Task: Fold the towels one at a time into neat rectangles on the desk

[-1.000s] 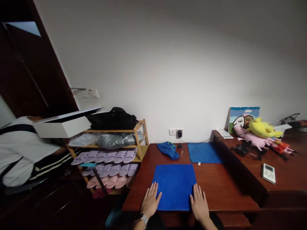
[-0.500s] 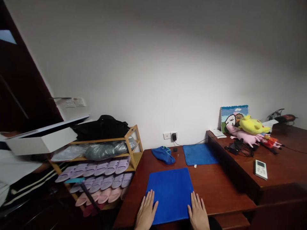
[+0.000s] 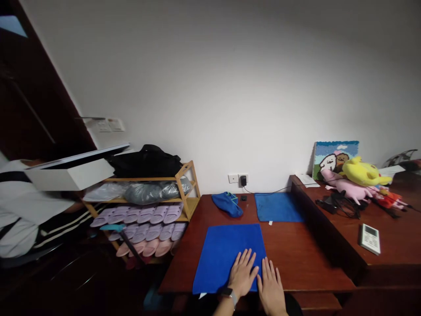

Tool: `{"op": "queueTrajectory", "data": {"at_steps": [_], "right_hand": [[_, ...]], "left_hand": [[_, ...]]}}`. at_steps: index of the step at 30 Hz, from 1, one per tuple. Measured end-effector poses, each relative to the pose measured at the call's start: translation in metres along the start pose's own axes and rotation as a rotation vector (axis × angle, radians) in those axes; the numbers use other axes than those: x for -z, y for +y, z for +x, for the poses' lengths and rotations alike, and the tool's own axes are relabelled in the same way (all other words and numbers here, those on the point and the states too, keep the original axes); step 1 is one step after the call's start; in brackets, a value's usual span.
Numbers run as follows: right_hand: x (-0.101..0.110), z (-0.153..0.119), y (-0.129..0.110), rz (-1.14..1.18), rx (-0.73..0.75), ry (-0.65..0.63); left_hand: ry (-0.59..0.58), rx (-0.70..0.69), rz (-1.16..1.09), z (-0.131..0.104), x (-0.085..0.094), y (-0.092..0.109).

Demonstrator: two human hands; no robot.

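A bright blue cloth [image 3: 220, 254] lies spread flat on the reddish-brown desk [image 3: 302, 254], with a white tag at its near edge. My left hand [image 3: 242, 273], a watch on its wrist, rests palm down on the cloth's right part, fingers spread. Beside it, my right hand [image 3: 271, 283] lies flat at the cloth's right edge, fingers stretched forward over the edge and the desk. Farther back are a crumpled blue cloth [image 3: 226, 205] and a second flat blue cloth [image 3: 279, 207] near the wall. Neither hand grips anything.
A raised desk section [image 3: 345, 235] on the right bears a white remote-like device [image 3: 369, 238], plush toys [image 3: 363, 172], cables and a dog picture [image 3: 335, 158]. On the left stands a wooden rack [image 3: 194, 204] with slippers, bags and a white box [image 3: 72, 173]. A seated person [image 3: 33, 202] is beyond it.
My left hand has moved from the cloth's left edge across to its right part, close to my right hand. My right hand stays at the right edge. The view has shifted slightly.
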State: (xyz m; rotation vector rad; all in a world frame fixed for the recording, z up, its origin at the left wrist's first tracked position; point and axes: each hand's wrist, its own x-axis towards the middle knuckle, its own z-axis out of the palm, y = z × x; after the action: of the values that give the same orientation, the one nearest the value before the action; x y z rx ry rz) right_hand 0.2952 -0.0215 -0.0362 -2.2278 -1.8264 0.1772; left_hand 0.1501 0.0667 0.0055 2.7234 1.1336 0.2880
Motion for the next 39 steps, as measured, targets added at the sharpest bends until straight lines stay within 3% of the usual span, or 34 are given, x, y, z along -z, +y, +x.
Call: {"op": "queueTrajectory", "data": {"at_steps": [3, 7, 11, 19, 22, 28, 33, 36, 39], "right_hand": [[-0.007, 0.002, 0.001, 0.001, -0.029, 0.069], [-0.007, -0.001, 0.001, -0.015, -0.021, 0.06], [0.002, 0.0, 0.0, -0.063, -0.013, -0.024], [0.05, 0.063, -0.018, -0.082, -0.075, -0.13], [0.048, 0.076, -0.018, -0.097, -0.104, -0.172], [0.036, 0.076, -0.013, -0.059, -0.103, -0.155], [0.04, 0.077, -0.012, -0.023, -0.11, -0.155], [0.04, 0.077, -0.013, -0.005, -0.102, -0.147], [0.038, 0.078, -0.013, 0.011, -0.099, -0.137]], "left_hand": [[-0.005, 0.179, 0.073, -0.024, 0.02, -0.05], [0.003, 0.453, 0.167, -0.061, 0.043, -0.121], [0.063, 0.474, 0.182, -0.08, 0.043, -0.155], [0.131, 0.439, 0.181, -0.082, 0.031, -0.158], [0.137, 0.438, 0.163, -0.083, 0.032, -0.158], [0.104, 0.443, 0.147, -0.082, 0.035, -0.156], [0.007, 0.479, 0.152, -0.079, 0.046, -0.155], [0.02, 0.483, 0.17, -0.065, 0.056, -0.141], [0.107, 0.385, 0.148, -0.033, 0.057, -0.099]]}}
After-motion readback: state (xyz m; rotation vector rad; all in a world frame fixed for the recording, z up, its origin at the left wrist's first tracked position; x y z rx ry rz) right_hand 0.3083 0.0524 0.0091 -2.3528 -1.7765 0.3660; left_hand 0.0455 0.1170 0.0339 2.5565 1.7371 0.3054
